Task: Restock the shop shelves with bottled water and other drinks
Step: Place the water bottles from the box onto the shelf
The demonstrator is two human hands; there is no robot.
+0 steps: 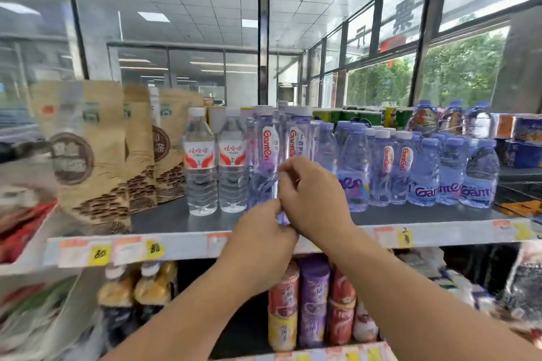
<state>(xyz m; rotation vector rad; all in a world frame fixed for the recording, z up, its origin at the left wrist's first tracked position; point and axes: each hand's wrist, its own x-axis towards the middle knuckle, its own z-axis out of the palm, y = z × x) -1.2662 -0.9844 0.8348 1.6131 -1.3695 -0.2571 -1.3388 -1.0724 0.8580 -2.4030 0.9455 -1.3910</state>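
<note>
Right hand and left hand both pinch a purple bottle at centre frame, on the shelf front — rows look mostly stocked, gap left of centre remains

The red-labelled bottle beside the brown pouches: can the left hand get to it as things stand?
Probably yes. The red-labelled bottle stands near the shelf's front with nothing before it, but the left hand grips the purple bottle.
</note>
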